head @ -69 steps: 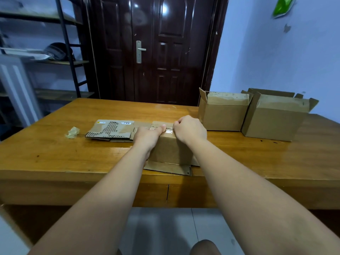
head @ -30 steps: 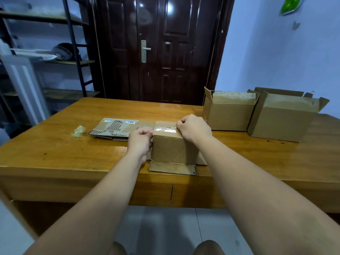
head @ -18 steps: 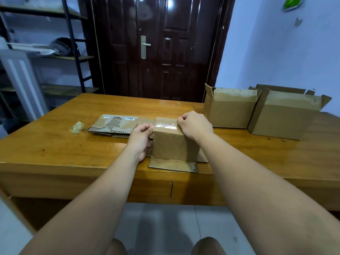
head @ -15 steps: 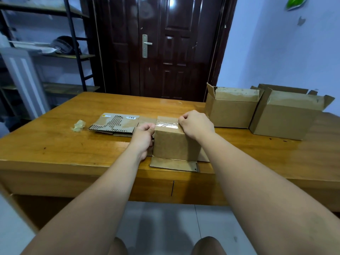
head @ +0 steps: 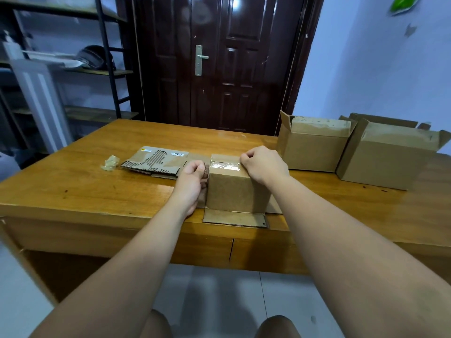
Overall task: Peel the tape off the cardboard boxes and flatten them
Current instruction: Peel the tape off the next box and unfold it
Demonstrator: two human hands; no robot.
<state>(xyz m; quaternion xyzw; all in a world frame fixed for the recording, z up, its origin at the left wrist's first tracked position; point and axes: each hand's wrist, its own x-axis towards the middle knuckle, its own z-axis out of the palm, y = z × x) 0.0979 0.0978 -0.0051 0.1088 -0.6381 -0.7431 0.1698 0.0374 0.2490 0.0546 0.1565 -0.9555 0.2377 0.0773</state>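
Tape (head: 225, 166), thin and glossy, is pinched at its 9 o'clock end by my left fingers (head: 199, 168). My right fingers (head: 245, 158) curl at its 3 o'clock end, pinching or pressing I cannot tell. It crosses the top of a small box (head: 234, 193) at the surface's (head: 85, 191) 6 o'clock edge. Light, stiff cardboard likely slides, so I'd hold it down; the film may tear, so peel low.

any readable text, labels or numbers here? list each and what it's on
White label on the flattened cardboard: dark characters, too blurred to read.
Yellow sticker on the same cardboard: too small to read.
Taped box, its clear tape, smaller open box, larger open box: no print visible.
Door, green item on the wall: no text legible.
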